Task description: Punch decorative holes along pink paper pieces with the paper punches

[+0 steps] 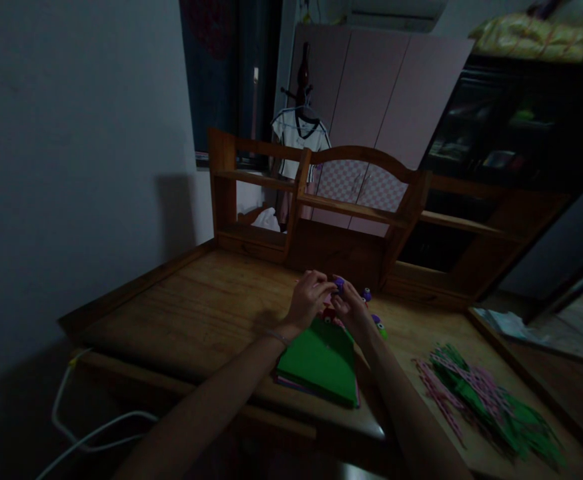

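Note:
Above the stack of sheets, my left hand [310, 299] and my right hand [350, 308] meet with bent fingers. Between their fingertips is a small purple piece [339, 285]; its exact kind is too small and dark to make out. Both hands pinch at it. Right below them lies a stack of coloured sheets with a green one [320, 363] on top and pink and bluish edges underneath. A small red piece with a googly eye [328, 316] shows under my hands. Beside my right hand are a purple-and-green piece with an eye [379, 326] and a purple one [367, 294].
Pink patterned strips and green strips [491, 400] lie in a heap at the right of the wooden table [186, 300]. A wooden shelf unit [341, 203] rises along the back edge. A white cable [66, 427] hangs at the front left corner.

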